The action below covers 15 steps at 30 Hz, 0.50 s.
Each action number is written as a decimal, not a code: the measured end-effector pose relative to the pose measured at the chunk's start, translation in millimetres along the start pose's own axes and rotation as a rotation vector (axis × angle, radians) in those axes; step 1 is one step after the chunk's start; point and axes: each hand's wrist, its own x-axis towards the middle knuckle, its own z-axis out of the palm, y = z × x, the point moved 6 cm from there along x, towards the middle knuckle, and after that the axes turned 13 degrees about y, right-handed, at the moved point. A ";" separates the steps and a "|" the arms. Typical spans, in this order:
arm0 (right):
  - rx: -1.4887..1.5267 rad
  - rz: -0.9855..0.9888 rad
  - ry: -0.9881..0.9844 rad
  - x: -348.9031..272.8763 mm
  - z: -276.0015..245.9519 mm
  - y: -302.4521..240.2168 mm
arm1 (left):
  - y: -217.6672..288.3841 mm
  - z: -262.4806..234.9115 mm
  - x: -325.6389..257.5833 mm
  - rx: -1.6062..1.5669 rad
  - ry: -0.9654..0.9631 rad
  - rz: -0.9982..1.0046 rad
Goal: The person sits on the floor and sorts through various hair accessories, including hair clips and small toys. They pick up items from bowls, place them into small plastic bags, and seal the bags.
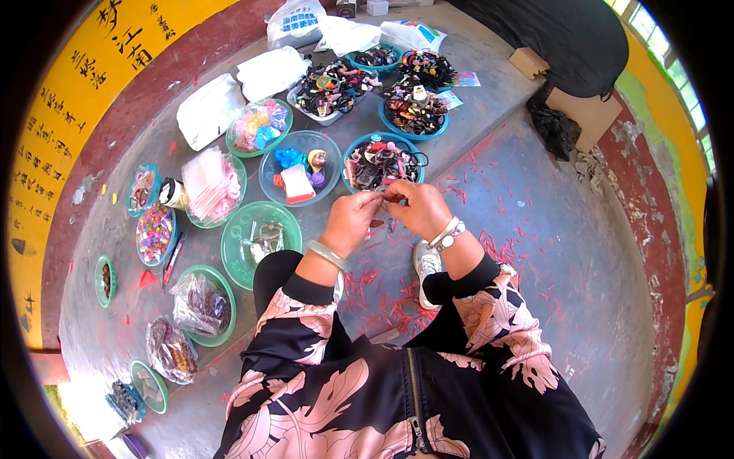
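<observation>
The left hand [350, 220] and right hand [418, 208] meet, fingertips pinched on a small dark piece, just near a round blue plastic bowl [353, 150] of tangled dark hair ties on the rough grey concrete floor [550, 252].

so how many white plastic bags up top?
4: white plastic bags at left, centre-left, one with blue print at top, one right of it. More may be hidden.

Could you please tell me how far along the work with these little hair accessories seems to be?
Done: several bowls already hold sorted pieces, like the bead bowl and the bagged bowl. In hand: the left hand and right hand pinch one small piece together, too small to identify. Left: the dark heap just beyond the hands and more heaps behind look unsorted.
</observation>
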 end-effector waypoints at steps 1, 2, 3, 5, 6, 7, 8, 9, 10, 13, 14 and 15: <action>-0.029 0.015 -0.021 0.1 1.4 1.6 | -1.0 -0.4 0.1 -0.009 -0.002 0.007; -0.059 0.031 -0.041 0.0 2.8 3.8 | -1.2 -0.7 -0.2 -0.018 -0.005 0.013; -0.091 0.048 -0.060 0.2 3.0 6.2 | -2.3 0.2 -0.6 0.002 -0.015 -0.005; -0.074 0.064 -0.046 1.5 -0.6 7.6 | -2.9 1.7 -1.7 0.042 -0.036 -0.041; -0.065 0.072 -0.039 2.0 -2.3 8.3 | -1.9 2.3 -2.2 0.050 -0.044 -0.062; -0.059 0.106 -0.026 2.6 -5.2 10.9 | -0.1 2.9 -2.9 0.057 -0.052 -0.083; -0.053 0.140 -0.012 3.4 -8.7 13.7 | 0.2 3.2 -3.2 0.064 -0.060 -0.104; -0.045 0.171 -0.002 4.1 -10.7 16.0 | -2.6 1.8 -3.0 0.069 -0.073 -0.117; -0.016 0.182 -0.037 4.3 -9.4 17.8 | -7.4 0.0 -2.3 0.075 -0.086 -0.129; 0.071 0.233 -0.170 1.8 -4.7 22.9 | -8.7 0.3 -2.8 0.146 -0.150 -0.134; 0.102 0.256 -0.235 -0.5 -2.7 22.0 | -8.5 1.5 -3.2 0.179 -0.175 -0.130; 0.134 0.278 -0.300 -3.0 -0.7 21.3 | -9.4 1.9 -3.6 0.167 -0.178 -0.144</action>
